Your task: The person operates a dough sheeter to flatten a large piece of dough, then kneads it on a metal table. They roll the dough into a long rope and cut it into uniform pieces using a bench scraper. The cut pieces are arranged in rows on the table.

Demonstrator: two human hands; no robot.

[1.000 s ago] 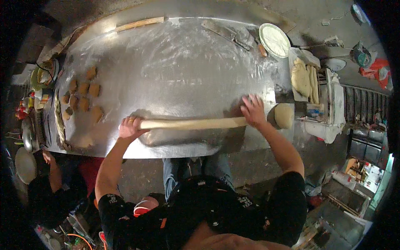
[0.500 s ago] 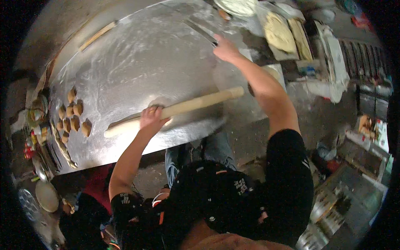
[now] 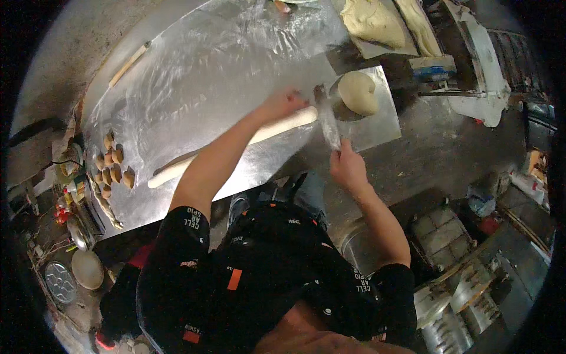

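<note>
A long roll of pale dough [image 3: 284,124] lies slantwise near the front edge of the floured metal table [image 3: 177,106]. Over its right part reaches my left hand [image 3: 282,107], its fingers smeared by motion, so I cannot tell if it touches the dough. My right hand [image 3: 349,165] is closed round the handle end of a long flat-bladed knife [image 3: 328,121]. The blade is blurred and stands just past the dough roll's right end, pointing away from me. A round dough ball [image 3: 358,94] sits to the right of the blade.
Several small brown lumps [image 3: 115,171] lie at the table's left end, beside a twisted pale strip [image 3: 105,203]. A thin wooden stick [image 3: 130,64] rests along the far left edge. Beyond the dough ball are a big yellowish dough mass [image 3: 374,23] and a brush [image 3: 433,66].
My right hand has brought the knife from the table's far side to the dough roll's right end. My left hand has moved rightward along the roll. The view has shifted, showing the dough ball.
</note>
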